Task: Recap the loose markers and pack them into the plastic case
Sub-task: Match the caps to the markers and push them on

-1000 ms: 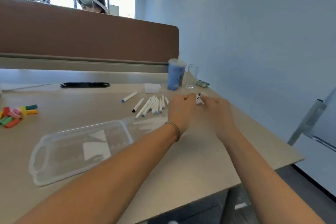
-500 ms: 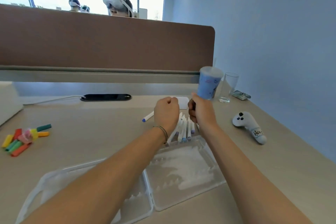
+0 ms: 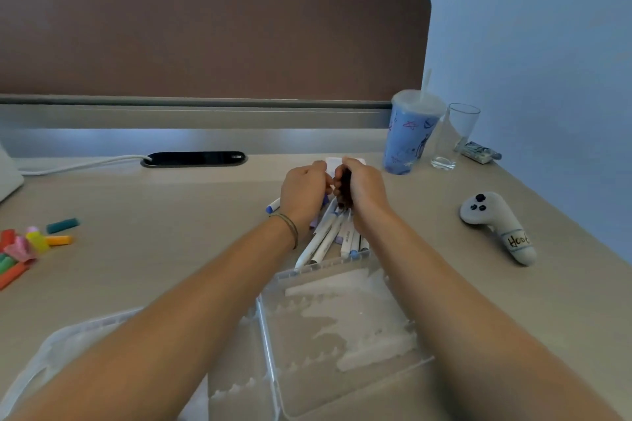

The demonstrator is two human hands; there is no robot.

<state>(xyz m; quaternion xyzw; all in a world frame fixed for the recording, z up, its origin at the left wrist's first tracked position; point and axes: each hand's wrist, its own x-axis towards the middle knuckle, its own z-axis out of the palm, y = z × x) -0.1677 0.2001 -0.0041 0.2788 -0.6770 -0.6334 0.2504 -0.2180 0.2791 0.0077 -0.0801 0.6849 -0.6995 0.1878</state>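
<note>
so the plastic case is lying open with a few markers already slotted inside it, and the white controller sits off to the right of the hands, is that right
Not quite. The head view shows the plastic case lying open but holding no markers. The markers lie loose on the desk just beyond its far edge, below the left hand and right hand. The white controller does sit off to the right of the hands.

Clear plastic case [image 3: 342,328] lies open flat at table's near edge, ridged slots inside, no markers in it. White markers [image 3: 328,239] in loose fan just beyond its far rim, toward table's middle; some blue-capped. One blue-capped marker [image 3: 272,207] apart to left.
</note>
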